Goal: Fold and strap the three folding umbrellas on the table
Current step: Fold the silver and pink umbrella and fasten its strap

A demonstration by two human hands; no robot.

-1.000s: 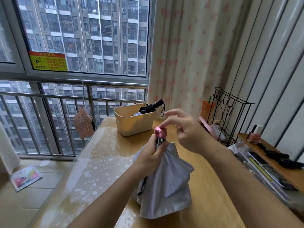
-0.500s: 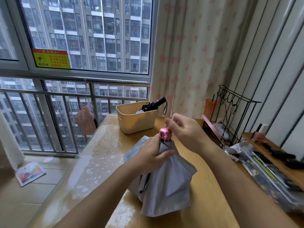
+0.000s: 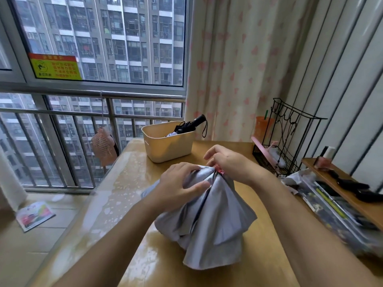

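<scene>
umbrella, silver-grey canopy loose in crumpled folds, pink tip at top

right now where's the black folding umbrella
Head view, centre: the black folding umbrella leans in the beige plastic basket on the wooden table's far end.

Wooden table with a glossy clear cover over its left part. Resting directly on it: 1 beige basket at the far edge, 1 gray umbrella with a loose canopy at centre, 1 black wire rack at the far right, and 1 low wooden shelf along the right side.
</scene>
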